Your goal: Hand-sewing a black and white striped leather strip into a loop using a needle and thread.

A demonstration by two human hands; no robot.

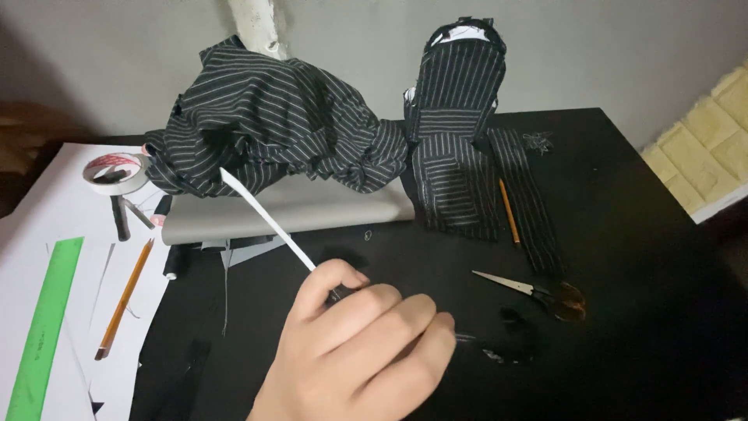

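Black worktop (639, 234) against a grey wall, strewn with sewing things.

We see one hand (362, 343) (which of the two we cannot tell) closed around a black-handled tool with a white strip (265, 220) angled up toward the striped cloth heap (265, 129). Scissors (530, 292) lie just to its right; an upright striped pouch (460, 78) shows white lining inside.

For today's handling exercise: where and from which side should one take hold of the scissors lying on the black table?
Probably by the dark handle loops at the right end of the scissors, coming from the right. The closed blades point left toward the hand, so that approach avoids the tip.
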